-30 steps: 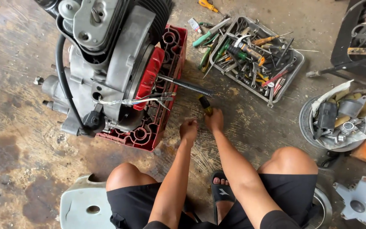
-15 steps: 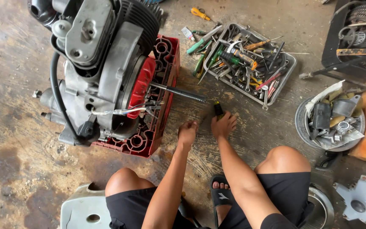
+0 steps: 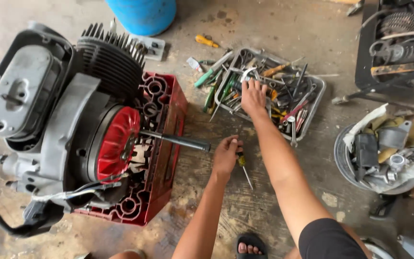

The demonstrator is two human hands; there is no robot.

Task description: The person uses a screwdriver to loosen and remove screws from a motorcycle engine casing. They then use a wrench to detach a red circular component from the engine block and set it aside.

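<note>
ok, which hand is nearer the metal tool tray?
Right. The right hand is reaching into the tool tray, down among the tools. The left hand is on the floor short of it, on a yellow-handled screwdriver.

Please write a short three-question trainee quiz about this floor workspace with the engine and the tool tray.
1. True or false: the right hand is inside the metal tool tray.
2. What does the left hand hold? A) a hammer B) a screwdriver C) a rag
3. What colour is the crate under the engine?

Key: 1 true; 2 B; 3 red.
</note>
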